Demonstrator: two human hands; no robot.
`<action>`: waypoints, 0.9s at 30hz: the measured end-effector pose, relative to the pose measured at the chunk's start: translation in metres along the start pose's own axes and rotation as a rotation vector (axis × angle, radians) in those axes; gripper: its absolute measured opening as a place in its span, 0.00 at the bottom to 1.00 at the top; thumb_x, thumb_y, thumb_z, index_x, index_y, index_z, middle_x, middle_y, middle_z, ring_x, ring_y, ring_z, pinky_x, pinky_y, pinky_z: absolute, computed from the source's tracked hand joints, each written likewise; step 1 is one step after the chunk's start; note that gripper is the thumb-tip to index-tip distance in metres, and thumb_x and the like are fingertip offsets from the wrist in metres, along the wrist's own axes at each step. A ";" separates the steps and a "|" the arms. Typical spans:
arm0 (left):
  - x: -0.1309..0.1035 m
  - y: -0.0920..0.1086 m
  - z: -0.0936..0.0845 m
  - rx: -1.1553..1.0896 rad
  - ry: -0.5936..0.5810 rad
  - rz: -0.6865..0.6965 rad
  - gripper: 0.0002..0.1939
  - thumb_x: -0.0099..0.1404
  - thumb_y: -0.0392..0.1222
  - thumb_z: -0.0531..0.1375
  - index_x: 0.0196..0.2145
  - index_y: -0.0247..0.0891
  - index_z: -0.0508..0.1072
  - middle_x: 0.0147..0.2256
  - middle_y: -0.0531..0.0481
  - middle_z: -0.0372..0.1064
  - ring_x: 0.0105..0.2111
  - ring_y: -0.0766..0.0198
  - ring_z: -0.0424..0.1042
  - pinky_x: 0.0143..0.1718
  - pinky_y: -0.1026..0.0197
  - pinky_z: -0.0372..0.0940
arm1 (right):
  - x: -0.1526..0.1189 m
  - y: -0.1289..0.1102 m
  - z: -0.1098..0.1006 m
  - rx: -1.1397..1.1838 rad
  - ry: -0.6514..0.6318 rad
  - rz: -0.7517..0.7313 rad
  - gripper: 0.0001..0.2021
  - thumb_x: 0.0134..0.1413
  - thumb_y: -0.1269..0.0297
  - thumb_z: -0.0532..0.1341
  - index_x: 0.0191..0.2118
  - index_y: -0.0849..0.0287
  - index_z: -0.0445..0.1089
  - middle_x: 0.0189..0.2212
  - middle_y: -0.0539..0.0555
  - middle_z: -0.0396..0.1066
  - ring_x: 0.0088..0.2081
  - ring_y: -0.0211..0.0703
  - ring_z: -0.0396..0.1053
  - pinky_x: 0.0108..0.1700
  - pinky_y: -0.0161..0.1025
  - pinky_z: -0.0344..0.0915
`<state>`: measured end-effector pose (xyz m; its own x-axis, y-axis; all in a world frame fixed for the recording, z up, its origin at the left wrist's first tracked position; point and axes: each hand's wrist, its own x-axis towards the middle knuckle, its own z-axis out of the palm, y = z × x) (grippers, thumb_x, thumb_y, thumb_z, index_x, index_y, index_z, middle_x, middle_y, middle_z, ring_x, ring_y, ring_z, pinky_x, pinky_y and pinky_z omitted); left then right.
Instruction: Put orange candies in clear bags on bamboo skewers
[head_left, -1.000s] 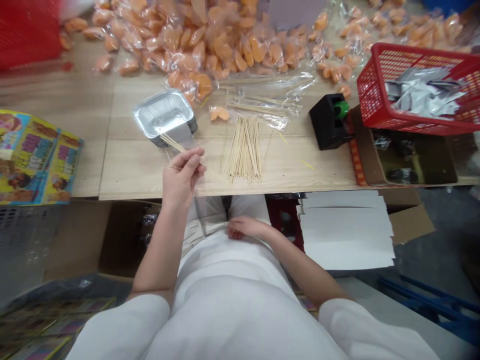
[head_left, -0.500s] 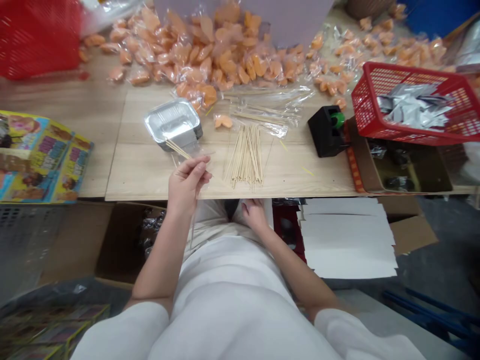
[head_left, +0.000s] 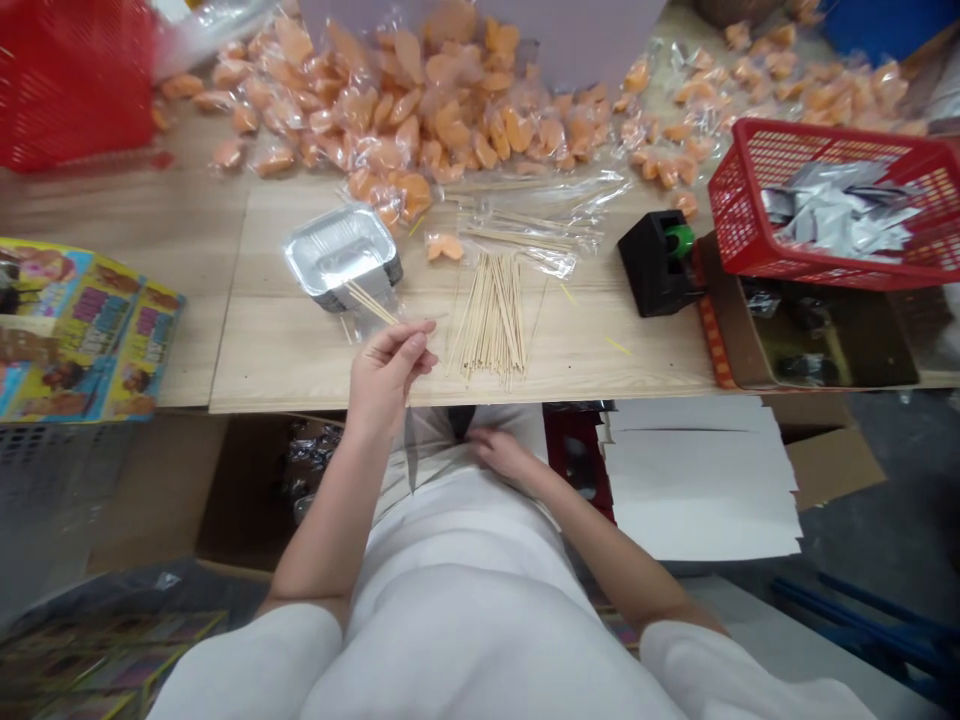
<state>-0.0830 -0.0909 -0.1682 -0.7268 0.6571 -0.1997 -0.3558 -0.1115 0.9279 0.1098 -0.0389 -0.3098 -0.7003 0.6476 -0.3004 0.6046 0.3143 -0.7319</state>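
My left hand is above the table's front edge, thumb and fingers pinched on a few thin wooden sticks. Clear plastic appears around the sticks, and a see-through strip hangs below the hand. The sticks' far ends overlap a stack of foil trays. My right hand rests low at my lap, its fingers loosely stretched, with nothing visible in them. A pile of loose wooden sticks lies right of my left hand. Behind it are bagged sticks and an orange bagged piece.
Many bagged orange pieces cover the back of the table. At the right stand a black tape dispenser and a red basket of silver packets over a cardboard box. Colourful printed boxes lie left; white sheets are below the edge.
My left hand has shifted slightly right with the sticks. My right hand has slid down and left over my lap, its fingers stretching out. The view has moved slightly.
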 end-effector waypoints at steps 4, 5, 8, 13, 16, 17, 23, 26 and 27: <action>-0.001 0.001 -0.001 0.053 -0.043 0.004 0.12 0.51 0.46 0.70 0.32 0.39 0.80 0.39 0.48 0.79 0.23 0.74 0.70 0.26 0.70 0.67 | -0.014 -0.002 -0.046 -0.057 0.026 0.030 0.15 0.57 0.70 0.56 0.47 0.61 0.74 0.50 0.63 0.72 0.54 0.56 0.67 0.58 0.54 0.61; -0.002 0.001 -0.001 0.068 -0.072 -0.002 0.11 0.52 0.46 0.70 0.32 0.39 0.80 0.38 0.48 0.79 0.23 0.74 0.70 0.26 0.70 0.66 | -0.019 -0.005 -0.061 -0.021 -0.051 0.028 0.12 0.57 0.67 0.57 0.44 0.59 0.75 0.46 0.61 0.75 0.50 0.55 0.70 0.55 0.53 0.64; -0.008 0.000 0.005 0.121 -0.215 -0.065 0.09 0.54 0.45 0.69 0.32 0.39 0.80 0.36 0.48 0.79 0.22 0.73 0.70 0.26 0.69 0.66 | -0.029 -0.022 -0.103 0.286 -0.108 0.031 0.12 0.58 0.58 0.58 0.39 0.56 0.76 0.37 0.55 0.77 0.40 0.47 0.74 0.45 0.45 0.70; -0.019 -0.008 0.025 0.161 -0.470 -0.264 0.10 0.54 0.46 0.69 0.30 0.37 0.80 0.33 0.48 0.78 0.21 0.72 0.69 0.25 0.66 0.66 | -0.003 -0.072 -0.132 0.724 0.117 -0.062 0.18 0.58 0.49 0.58 0.42 0.57 0.76 0.33 0.53 0.73 0.33 0.38 0.69 0.36 0.36 0.67; -0.025 -0.011 0.037 0.145 -0.536 -0.374 0.11 0.51 0.46 0.71 0.29 0.36 0.79 0.26 0.51 0.75 0.22 0.71 0.68 0.26 0.65 0.66 | 0.027 -0.094 -0.128 0.765 -0.190 -0.058 0.22 0.56 0.45 0.58 0.42 0.59 0.76 0.27 0.50 0.70 0.27 0.36 0.66 0.29 0.34 0.63; -0.027 -0.012 0.040 0.147 -0.548 -0.404 0.12 0.50 0.46 0.71 0.28 0.35 0.79 0.25 0.51 0.74 0.22 0.70 0.68 0.27 0.65 0.67 | 0.034 -0.099 -0.125 0.761 -0.287 -0.051 0.22 0.55 0.45 0.59 0.41 0.60 0.76 0.26 0.50 0.71 0.27 0.36 0.67 0.30 0.34 0.63; -0.026 -0.009 0.038 0.086 -0.534 -0.442 0.14 0.50 0.47 0.71 0.29 0.34 0.77 0.35 0.46 0.77 0.27 0.67 0.74 0.33 0.62 0.70 | 0.036 -0.111 -0.144 0.519 -0.013 -0.177 0.21 0.59 0.46 0.56 0.33 0.60 0.74 0.28 0.52 0.72 0.28 0.37 0.67 0.28 0.34 0.62; -0.017 -0.008 0.031 0.037 -0.427 -0.405 0.14 0.54 0.49 0.69 0.32 0.36 0.76 0.47 0.44 0.76 0.29 0.68 0.75 0.34 0.63 0.71 | 0.017 -0.103 -0.177 0.295 0.723 -0.300 0.20 0.64 0.49 0.52 0.30 0.58 0.71 0.27 0.51 0.69 0.25 0.35 0.63 0.28 0.35 0.59; -0.013 -0.007 0.029 0.041 -0.393 -0.399 0.14 0.55 0.49 0.69 0.33 0.36 0.75 0.46 0.44 0.76 0.28 0.68 0.75 0.33 0.63 0.71 | 0.012 -0.097 -0.185 0.214 0.925 -0.331 0.20 0.65 0.51 0.51 0.30 0.58 0.70 0.26 0.51 0.68 0.24 0.35 0.62 0.28 0.35 0.59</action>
<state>-0.0537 -0.0774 -0.1634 -0.2637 0.8718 -0.4128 -0.5297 0.2268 0.8173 0.1132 0.0674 -0.1293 -0.1953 0.8635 0.4650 0.2882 0.5037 -0.8144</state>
